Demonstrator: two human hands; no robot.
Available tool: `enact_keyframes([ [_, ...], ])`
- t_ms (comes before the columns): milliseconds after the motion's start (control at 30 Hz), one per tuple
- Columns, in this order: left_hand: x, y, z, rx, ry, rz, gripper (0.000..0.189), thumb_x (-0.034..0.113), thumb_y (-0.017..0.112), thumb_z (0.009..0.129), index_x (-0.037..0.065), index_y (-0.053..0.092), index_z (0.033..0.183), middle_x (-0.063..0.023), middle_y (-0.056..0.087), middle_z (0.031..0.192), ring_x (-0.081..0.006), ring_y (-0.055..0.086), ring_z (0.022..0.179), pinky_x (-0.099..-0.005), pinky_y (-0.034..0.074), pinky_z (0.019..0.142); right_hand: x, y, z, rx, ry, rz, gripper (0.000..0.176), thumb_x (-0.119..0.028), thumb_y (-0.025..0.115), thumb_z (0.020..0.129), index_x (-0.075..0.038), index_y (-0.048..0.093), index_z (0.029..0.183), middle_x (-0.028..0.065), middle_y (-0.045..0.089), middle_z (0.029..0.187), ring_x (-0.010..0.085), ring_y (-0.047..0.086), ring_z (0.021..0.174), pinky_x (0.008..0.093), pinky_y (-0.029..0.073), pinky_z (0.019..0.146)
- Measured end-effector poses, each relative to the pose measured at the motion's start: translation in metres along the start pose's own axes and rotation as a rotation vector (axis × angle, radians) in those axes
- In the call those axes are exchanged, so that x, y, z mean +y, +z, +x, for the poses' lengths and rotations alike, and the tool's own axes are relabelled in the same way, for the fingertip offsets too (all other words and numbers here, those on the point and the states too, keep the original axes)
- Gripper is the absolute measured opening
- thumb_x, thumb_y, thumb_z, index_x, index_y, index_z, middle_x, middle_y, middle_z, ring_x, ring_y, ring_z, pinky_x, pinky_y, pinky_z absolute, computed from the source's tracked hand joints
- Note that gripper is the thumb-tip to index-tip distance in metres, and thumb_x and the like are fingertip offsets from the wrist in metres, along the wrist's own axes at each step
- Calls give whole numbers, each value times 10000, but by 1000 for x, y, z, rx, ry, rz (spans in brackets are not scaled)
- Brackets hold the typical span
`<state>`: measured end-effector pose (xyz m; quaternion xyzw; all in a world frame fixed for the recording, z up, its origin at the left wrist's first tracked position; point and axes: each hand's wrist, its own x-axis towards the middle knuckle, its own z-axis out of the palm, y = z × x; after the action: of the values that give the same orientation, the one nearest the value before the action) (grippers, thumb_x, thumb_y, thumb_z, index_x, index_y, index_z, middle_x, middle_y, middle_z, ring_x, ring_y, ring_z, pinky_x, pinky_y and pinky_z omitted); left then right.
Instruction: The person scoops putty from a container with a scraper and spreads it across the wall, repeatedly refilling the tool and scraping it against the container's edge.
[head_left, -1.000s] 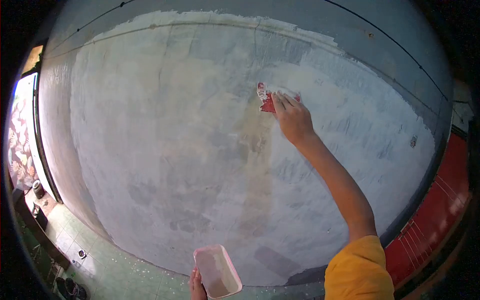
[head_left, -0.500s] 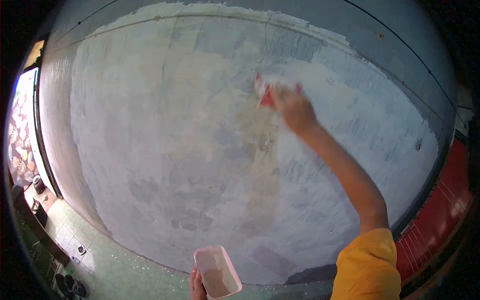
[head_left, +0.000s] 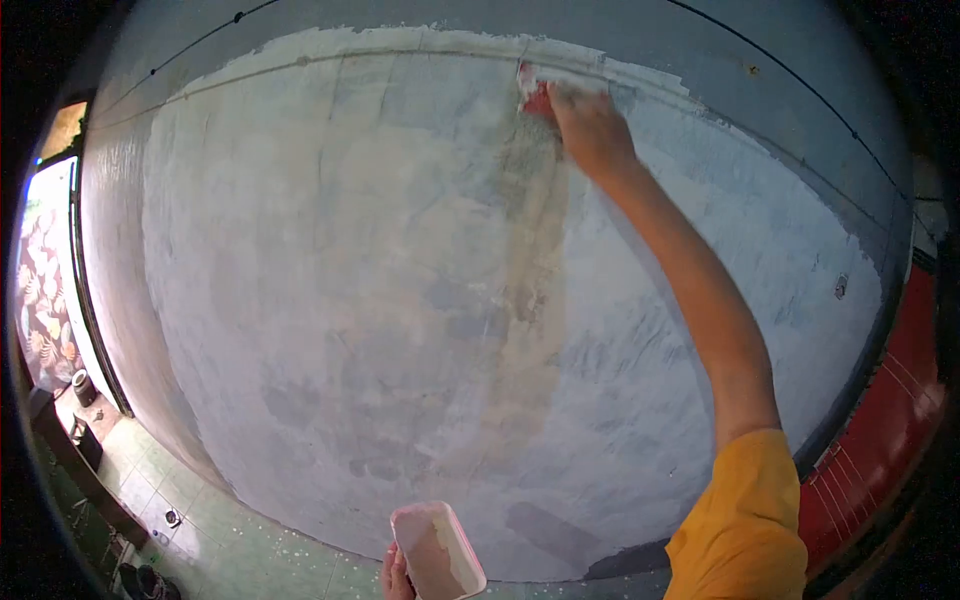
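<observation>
My right hand (head_left: 597, 130) is closed round a red putty spreader (head_left: 537, 100) smeared with white, held against the upper part of the wall (head_left: 380, 270). A damp-looking beige streak (head_left: 532, 250) runs down the wall below the spreader. Low in the view, my left hand (head_left: 397, 573) grips the left side of a pinkish-rimmed plastic tub (head_left: 460, 550). Pale filler-like paste covers part of the tub's inside. Most of the wall carries a patchy whitish coat, with grey surface round its edges.
Pale green floor tiles (head_left: 240, 535) with white spots lie along the wall's foot. At left are a bright doorway (head_left: 50, 270) and dark shoes (head_left: 150, 582). A red panel (head_left: 880, 430) stands at right. A thin cable (head_left: 800, 80) crosses the upper wall.
My right hand has moved up the wall with the spreader, and more of the beige streak shows below it. My left hand still holds the tub low down.
</observation>
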<state>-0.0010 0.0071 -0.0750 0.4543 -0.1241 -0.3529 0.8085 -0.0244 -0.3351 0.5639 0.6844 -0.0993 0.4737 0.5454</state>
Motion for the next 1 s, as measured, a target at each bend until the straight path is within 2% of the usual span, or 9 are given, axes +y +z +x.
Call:
enact_keyframes([
  [200, 1, -1, -3, -3, -8, -11, 562, 439, 446, 1028, 39, 455, 1423, -106, 514, 1383, -250, 475, 1298, -401, 394, 1071, -100, -39, -123, -52, -182, 148, 323, -176, 576, 918, -45, 614, 1210, 139, 702, 1033, 270, 693, 944, 416, 570, 757],
  [267, 2, -2, -5, -6, 1, -13, 561, 438, 447, 1028, 40, 454, 1423, -105, 515, 1382, -249, 476, 1298, -401, 395, 1071, -95, -61, -118, -226, -76, 315, 284, -195, 585, 922, -78, 631, 1176, 127, 709, 998, 278, 699, 887, 398, 571, 697],
  [333, 3, -2, -4, -5, 5, -23, 559, 437, 449, 1027, 42, 454, 1424, -103, 516, 1381, -248, 477, 1297, -401, 396, 1070, -57, -56, -73, -14, -36, 389, 246, -256, 580, 959, -155, 639, 1175, 127, 707, 922, 303, 697, 797, 416, 564, 656],
  [367, 4, 0, -3, -4, 8, -24, 559, 436, 449, 1027, 43, 454, 1424, -102, 516, 1380, -248, 477, 1297, -401, 397, 1070, -39, -56, -42, -168, 128, 113, 269, -253, 553, 975, -169, 625, 1220, 132, 709, 922, 313, 695, 802, 425, 569, 665],
  [500, -2, 2, -6, 5, 10, -46, 557, 435, 452, 1025, 47, 453, 1425, -99, 518, 1377, -246, 479, 1295, -400, 399, 1069, 16, -21, 47, 227, -37, 95, 311, -205, 506, 987, -125, 583, 1277, 186, 690, 1010, 385, 678, 913, 505, 563, 755],
  [667, -2, -3, -8, 41, -14, -47, 565, 430, 462, 1020, 52, 443, 1439, -99, 501, 1396, -248, 457, 1319, -410, 387, 1083, -60, -12, -17, -68, -68, 47, 418, -133, 547, 913, -56, 560, 1323, 203, 687, 1050, 356, 688, 928, 479, 568, 768],
  [800, 6, 3, -17, 47, -49, -22, 586, 431, 473, 1015, 54, 421, 1460, -104, 478, 1420, -251, 425, 1351, -424, 371, 1098, -139, -21, -129, 128, -309, 121, 383, -134, 581, 895, -28, 594, 1263, 158, 686, 938, 322, 690, 847, 427, 568, 722],
  [900, 12, 7, -23, 25, -1, 2, 620, 443, 478, 1013, 48, 390, 1482, -110, 465, 1430, -253, 407, 1363, -434, 368, 1102, -134, -62, -108, -140, -151, 354, 285, -162, 563, 925, -57, 621, 1184, 125, 687, 874, 316, 688, 798, 424, 563, 676],
  [1000, 15, 0, -22, -13, 30, -12, 641, 443, 481, 1014, 29, 371, 1491, -117, 454, 1447, -251, 409, 1362, -429, 365, 1106, -80, -48, -27, -101, -4, 160, 232, -200, 508, 983, -123, 623, 1169, 133, 688, 859, 335, 684, 750, 461, 550, 628],
])
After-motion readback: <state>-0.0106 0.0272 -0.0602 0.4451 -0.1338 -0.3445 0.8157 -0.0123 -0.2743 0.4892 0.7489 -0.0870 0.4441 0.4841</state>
